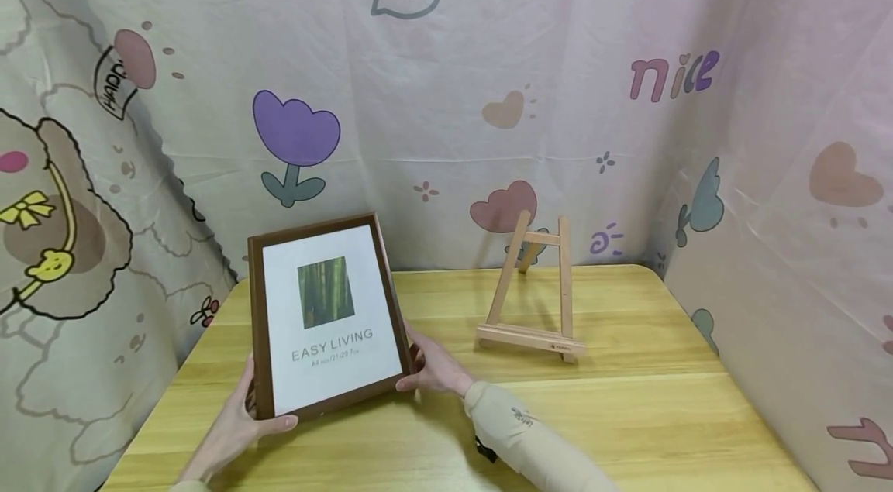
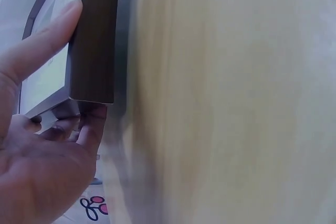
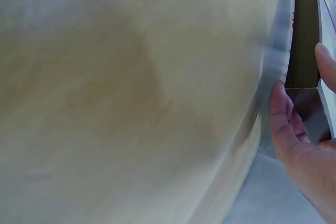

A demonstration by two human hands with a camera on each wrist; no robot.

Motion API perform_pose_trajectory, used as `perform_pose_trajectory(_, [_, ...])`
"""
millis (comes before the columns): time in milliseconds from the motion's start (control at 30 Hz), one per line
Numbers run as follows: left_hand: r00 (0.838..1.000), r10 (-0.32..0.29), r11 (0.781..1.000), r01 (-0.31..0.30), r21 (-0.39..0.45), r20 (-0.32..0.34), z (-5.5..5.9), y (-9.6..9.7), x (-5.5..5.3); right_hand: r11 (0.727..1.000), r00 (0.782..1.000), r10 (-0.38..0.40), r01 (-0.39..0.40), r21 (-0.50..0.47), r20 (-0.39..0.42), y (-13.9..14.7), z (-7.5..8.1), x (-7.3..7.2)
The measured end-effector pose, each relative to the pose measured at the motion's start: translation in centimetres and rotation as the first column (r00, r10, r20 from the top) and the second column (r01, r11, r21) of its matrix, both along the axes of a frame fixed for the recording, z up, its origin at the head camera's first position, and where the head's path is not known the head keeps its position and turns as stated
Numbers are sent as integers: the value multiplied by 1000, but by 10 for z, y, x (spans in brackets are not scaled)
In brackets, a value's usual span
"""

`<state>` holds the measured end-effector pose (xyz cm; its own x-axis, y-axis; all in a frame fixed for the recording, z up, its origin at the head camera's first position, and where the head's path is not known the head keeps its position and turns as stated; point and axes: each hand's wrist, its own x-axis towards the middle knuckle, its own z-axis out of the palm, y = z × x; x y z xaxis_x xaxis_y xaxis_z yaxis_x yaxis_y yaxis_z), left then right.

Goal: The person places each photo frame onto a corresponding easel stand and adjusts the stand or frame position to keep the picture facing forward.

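Observation:
A brown picture frame (image 1: 331, 400) with a white "EASY LIVING" insert leans back at the left of the table, turned slightly to one side. My left hand (image 1: 237, 422) grips its lower left corner, thumb on the front and fingers behind. At the lower right corner my right hand (image 1: 434, 365) holds it the same way. In the left wrist view the left thumb (image 2: 55, 32) presses the frame's front edge (image 2: 94, 40). The right wrist view has the right fingers (image 3: 283, 119) curled behind the frame's corner (image 3: 304, 51). Most of the frame's back is hidden.
A small wooden easel (image 1: 533, 333) stands on the table right of the frame, its ledge facing me. The light wooden table (image 1: 628, 414) is bordered at the back and sides by printed cloth (image 1: 432, 89).

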<state>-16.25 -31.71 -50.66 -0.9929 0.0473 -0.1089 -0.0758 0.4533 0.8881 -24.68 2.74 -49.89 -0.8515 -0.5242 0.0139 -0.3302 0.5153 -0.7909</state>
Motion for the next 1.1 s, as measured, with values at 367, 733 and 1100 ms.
perform_pose_trajectory(367, [997,-4,999,0,-44,-82,6,6,-6,997,997,22,-28,-74,-80,6,2,-6])
perform_pose_trajectory(733, [985,-1,999,-6,-43,-172,8,15,-9,997,993,-12,3,-76,-117,11,3,-6])
perform_pose_trajectory(1100, [984,13,1000,-13,5,-180,10,20,-13,995,984,-40,23,-98,-171,14,3,-7])
